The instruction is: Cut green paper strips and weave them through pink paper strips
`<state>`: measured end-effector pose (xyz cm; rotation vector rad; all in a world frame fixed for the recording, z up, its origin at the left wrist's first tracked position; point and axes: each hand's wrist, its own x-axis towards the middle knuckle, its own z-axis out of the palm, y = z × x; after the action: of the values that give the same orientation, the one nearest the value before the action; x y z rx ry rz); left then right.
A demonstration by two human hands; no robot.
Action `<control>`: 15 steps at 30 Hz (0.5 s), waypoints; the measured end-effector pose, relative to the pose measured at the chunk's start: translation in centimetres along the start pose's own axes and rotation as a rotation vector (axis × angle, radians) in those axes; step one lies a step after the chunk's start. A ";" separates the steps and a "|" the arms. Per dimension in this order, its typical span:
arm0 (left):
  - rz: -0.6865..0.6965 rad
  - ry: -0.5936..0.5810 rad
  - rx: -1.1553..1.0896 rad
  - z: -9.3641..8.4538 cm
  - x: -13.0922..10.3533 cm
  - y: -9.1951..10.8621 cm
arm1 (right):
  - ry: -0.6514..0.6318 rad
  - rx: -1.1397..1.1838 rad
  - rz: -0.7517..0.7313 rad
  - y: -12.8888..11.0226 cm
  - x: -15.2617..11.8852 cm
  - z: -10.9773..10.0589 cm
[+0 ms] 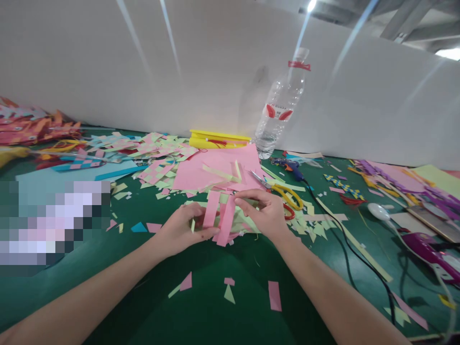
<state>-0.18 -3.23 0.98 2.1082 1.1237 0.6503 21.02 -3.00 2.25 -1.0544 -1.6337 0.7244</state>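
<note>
Pink paper strips (225,221), crossed with pale green ones, are held between my two hands above the green table. My left hand (183,227) is closed on the left side of the strips, thumb below and fingers partly hidden behind them. My right hand (264,211) pinches the upper end of a pink strip between thumb and fingers. Behind my right hand lie scissors with yellow handles (289,195). An orange-red handle (288,212) shows just below them. Green paper scraps (247,221) lie under and behind the strips.
A pink sheet (194,170) lies behind my hands. A clear plastic bottle (278,110) leans at the wall, beside a yellow folded piece (219,139). Woven paper pieces (158,148) are heaped left. A blue glue gun (294,170) trails a black cable (345,239); a purple device (427,251) lies right.
</note>
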 end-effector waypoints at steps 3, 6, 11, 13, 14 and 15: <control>0.015 -0.024 -0.023 -0.3 -0.1 0.8 | -0.012 0.033 0.007 0.1 0.0 0.1; -0.001 -0.012 -0.047 -0.5 -0.1 1.3 | -0.052 0.060 0.012 0.1 -0.1 0.1; -0.050 -0.006 -0.219 -0.3 -0.2 1.3 | -0.095 0.076 0.014 0.0 -0.1 0.2; -0.020 0.001 -0.212 -0.3 -0.3 1.1 | -0.097 0.088 0.016 0.0 -0.2 0.3; 0.000 0.012 -0.174 -0.3 -0.3 1.1 | -0.101 0.093 0.017 0.0 -0.2 0.3; 0.022 0.021 -0.131 -0.3 -0.3 1.1 | -0.107 0.098 0.016 0.0 -0.2 0.4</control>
<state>0.02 -3.83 1.93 2.0088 1.0420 0.7380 20.69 -3.18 2.01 -0.9734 -1.6642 0.8757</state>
